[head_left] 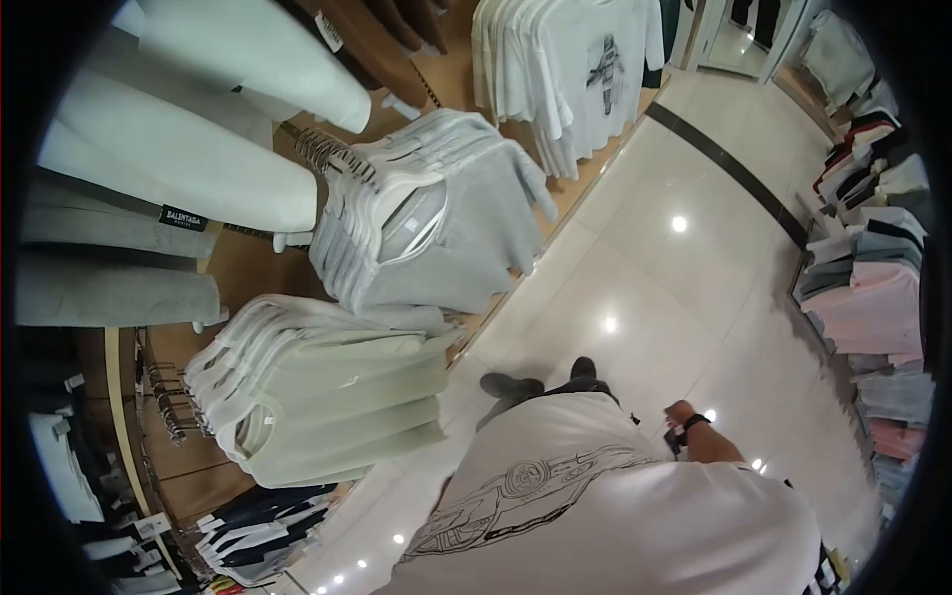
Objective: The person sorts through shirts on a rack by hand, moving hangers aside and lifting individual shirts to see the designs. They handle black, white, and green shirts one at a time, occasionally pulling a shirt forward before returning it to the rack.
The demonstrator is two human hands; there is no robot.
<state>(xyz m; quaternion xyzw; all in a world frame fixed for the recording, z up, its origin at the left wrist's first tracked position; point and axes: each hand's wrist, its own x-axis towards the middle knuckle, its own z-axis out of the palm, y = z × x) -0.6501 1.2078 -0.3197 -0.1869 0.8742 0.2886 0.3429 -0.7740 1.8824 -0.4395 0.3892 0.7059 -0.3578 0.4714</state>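
My right hand (679, 413) hangs low beside my body, over the tiled floor, with a black band (696, 421) round the wrist. Its fingers look curled; I cannot tell what, if anything, is in them. A small dark shape (674, 440) shows just under the wrist. My left hand is hidden beyond the left side of my white printed T-shirt (595, 496). Nearest on the left hang pale green T-shirts (347, 397) on a wall rail, apart from my hands. Grey T-shirts (466, 218) hang just beyond them.
White T-shirts (575, 79) hang farther along the wall. Pale trousers (198, 159) stick out above the rails at upper left. Pink and grey garments (873, 307) line a rack on the right. A dark strip (729, 164) crosses the glossy floor (645, 268). A mirror (749, 40) stands far ahead.
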